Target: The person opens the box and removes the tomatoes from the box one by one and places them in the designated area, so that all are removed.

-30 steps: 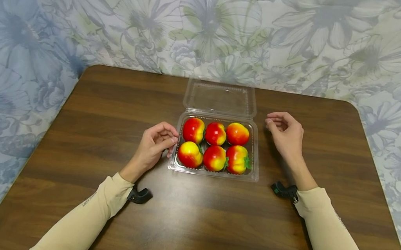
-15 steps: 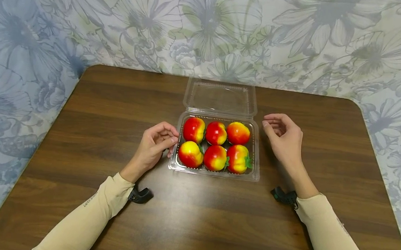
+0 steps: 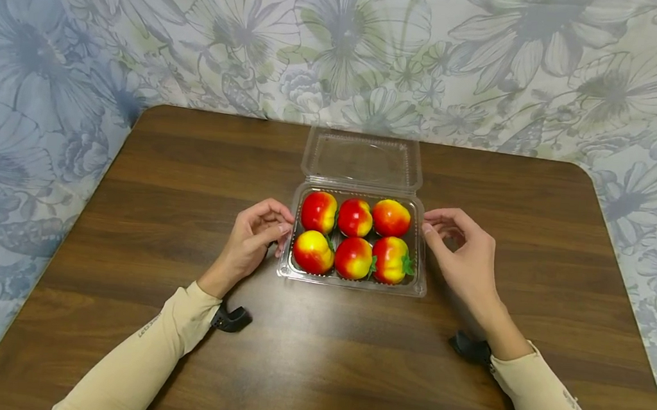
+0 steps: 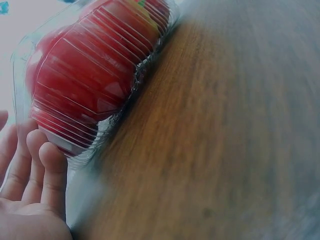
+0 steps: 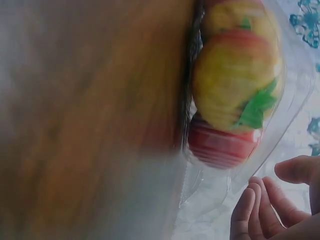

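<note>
A clear plastic clamshell box [image 3: 351,285] stands on the table, its lid [image 3: 363,161] folded back toward the wall. Inside are several glossy red and yellow fruits [image 3: 353,258] in two rows, some with green leaves. My left hand [image 3: 251,241] is at the box's left side, fingers loosely bent and fingertips right at the rim; the left wrist view shows fingers [image 4: 52,172] against the ribbed corner. On the other side my right hand [image 3: 469,258] has its thumb and fingertips at the right rim. A gap shows between thumb [image 5: 297,170] and fingers in the right wrist view.
The brown wooden table [image 3: 315,371] extends around the box on all sides. Behind it rises a wall with large flower patterns [image 3: 347,45]. Black wrist cameras [image 3: 231,319] sit under both beige sleeves.
My right hand has come toward me and inward, from beside the lid hinge to the box's right rim. The left hand and the box stay nearly where they were.
</note>
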### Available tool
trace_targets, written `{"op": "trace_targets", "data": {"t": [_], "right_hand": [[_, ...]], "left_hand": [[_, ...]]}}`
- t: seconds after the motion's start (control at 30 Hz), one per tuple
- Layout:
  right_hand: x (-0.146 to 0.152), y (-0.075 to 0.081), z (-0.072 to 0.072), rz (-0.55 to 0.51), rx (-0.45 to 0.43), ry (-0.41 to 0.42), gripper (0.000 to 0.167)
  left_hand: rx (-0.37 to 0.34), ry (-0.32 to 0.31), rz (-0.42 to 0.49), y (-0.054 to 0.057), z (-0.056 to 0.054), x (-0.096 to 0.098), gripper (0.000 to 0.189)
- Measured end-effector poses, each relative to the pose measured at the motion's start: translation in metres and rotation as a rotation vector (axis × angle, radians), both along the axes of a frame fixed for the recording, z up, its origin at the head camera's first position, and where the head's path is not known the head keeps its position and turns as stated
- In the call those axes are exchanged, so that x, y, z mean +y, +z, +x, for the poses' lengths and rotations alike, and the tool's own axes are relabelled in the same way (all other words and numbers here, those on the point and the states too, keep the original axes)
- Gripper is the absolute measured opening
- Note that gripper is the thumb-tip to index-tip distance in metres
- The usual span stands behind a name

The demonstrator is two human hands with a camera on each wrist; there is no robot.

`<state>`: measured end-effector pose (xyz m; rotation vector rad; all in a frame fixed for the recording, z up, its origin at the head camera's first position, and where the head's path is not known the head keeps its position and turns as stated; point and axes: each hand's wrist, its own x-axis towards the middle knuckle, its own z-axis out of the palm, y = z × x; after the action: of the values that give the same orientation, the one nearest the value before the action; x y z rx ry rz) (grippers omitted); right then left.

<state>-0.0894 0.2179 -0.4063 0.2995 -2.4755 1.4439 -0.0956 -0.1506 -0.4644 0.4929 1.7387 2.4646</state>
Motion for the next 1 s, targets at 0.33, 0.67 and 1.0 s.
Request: {"op": "trace_targets", "data": {"t": [0.33,0.67,1.0], "right_hand": [[-0.002,-0.012,0.010,0.136,0.073,0.034,0.021],[-0.011,-0.013,0.015,0.280,0.134,0.121,0.029],[-0.017,-0.010,0.022,0.444,0.153,0.128,0.054]], "left_hand": [[0.000,-0.020,0.033,-0.003,-0.002,0.001,0.012],[0.001,-0.018,0.032,-0.005,0.000,0.000,0.013],[-0.001,-0.017,0.028,-0.003,-0.001,0.000,0.014]]}}
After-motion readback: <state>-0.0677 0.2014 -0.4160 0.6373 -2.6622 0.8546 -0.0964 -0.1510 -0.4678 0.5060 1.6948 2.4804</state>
